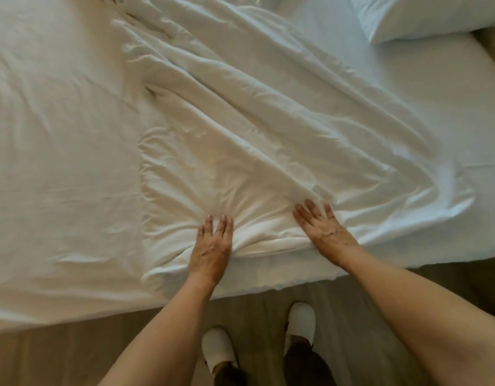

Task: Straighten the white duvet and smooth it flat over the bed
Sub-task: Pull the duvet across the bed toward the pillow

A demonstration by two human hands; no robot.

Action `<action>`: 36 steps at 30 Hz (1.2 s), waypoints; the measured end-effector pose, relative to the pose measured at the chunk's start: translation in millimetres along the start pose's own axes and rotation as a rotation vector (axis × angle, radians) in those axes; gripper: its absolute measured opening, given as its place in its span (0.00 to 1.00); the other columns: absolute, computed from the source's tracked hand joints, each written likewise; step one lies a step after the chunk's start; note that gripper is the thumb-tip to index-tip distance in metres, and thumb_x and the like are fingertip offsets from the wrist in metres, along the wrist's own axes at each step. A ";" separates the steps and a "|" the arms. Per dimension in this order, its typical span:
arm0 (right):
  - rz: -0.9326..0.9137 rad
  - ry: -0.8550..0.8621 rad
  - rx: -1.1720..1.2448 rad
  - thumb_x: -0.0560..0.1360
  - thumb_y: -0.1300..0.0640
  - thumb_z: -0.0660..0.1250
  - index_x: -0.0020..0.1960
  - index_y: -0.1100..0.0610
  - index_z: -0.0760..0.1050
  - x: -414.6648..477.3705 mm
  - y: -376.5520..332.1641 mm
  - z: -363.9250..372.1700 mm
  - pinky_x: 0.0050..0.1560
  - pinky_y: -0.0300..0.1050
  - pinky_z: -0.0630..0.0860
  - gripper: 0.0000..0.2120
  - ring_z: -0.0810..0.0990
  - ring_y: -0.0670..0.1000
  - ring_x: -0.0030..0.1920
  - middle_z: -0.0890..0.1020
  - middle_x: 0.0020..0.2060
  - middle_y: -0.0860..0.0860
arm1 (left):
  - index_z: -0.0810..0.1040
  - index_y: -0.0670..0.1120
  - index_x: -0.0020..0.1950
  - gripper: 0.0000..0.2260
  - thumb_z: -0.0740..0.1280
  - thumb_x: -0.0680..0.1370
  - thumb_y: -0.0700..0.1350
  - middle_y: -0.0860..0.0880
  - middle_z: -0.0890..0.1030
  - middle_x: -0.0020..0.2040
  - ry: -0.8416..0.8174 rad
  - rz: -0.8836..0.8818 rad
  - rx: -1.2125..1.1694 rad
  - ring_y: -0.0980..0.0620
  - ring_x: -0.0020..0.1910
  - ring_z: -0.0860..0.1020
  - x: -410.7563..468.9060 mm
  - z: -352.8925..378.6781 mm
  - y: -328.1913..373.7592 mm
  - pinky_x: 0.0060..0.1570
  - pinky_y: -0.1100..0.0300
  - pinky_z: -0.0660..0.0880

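Your forearms (182,316) reach over the bed (59,140). Left hand (212,246) and right hand (323,231) press flat, gripping nothing, to spread the rumpled duvet (240,121).

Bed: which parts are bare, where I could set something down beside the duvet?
The sheet lies bare left of the duvet, and again on the right, between duvet and pillow. The middle is crowded: rumpled duvet folds, left hand and right hand flat on its near edge.

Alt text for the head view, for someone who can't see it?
The left hand and right hand press flat on the near edge of the rumpled white duvet, which lies diagonally across the bed. A pillow sits at top right.
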State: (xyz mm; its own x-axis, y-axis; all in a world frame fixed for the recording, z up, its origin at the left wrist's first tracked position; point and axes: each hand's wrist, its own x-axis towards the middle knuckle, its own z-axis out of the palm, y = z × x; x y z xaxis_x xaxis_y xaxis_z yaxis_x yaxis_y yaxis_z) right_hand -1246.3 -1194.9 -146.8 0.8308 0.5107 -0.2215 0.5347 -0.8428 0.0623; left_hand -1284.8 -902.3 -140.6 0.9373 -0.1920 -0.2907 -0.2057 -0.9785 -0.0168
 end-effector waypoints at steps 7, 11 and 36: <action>-0.041 -0.096 0.087 0.66 0.72 0.59 0.62 0.62 0.78 -31.8 -61.4 -1.5 0.58 0.64 0.71 0.26 0.79 0.61 0.61 0.80 0.61 0.58 | 0.70 0.38 0.71 0.34 0.71 0.66 0.26 0.40 0.74 0.69 -0.037 0.038 0.048 0.32 0.66 0.71 -53.1 -4.1 -24.1 0.62 0.39 0.70; 0.002 -0.183 0.217 0.72 0.67 0.67 0.78 0.61 0.51 -32.2 -63.5 -19.9 0.76 0.59 0.41 0.39 0.52 0.57 0.77 0.52 0.78 0.56 | 0.63 0.42 0.74 0.38 0.68 0.66 0.26 0.41 0.72 0.70 -0.132 0.044 0.006 0.39 0.65 0.75 -68.2 -11.8 -40.9 0.62 0.43 0.71; 0.336 -0.098 0.117 0.79 0.40 0.54 0.79 0.55 0.37 120.4 93.3 -279.0 0.76 0.59 0.38 0.39 0.34 0.52 0.77 0.38 0.78 0.51 | 0.43 0.50 0.80 0.39 0.62 0.75 0.54 0.47 0.42 0.79 0.232 0.070 0.095 0.45 0.78 0.43 132.8 -283.7 -129.4 0.73 0.42 0.42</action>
State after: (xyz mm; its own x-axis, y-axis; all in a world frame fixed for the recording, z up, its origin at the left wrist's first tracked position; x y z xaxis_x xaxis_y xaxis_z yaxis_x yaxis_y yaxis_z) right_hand -1053.2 -1164.5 103.8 0.9354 0.1879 -0.2996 0.2082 -0.9774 0.0372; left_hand -1053.9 -822.7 94.4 0.9570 -0.2822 -0.0675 -0.2878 -0.9528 -0.0969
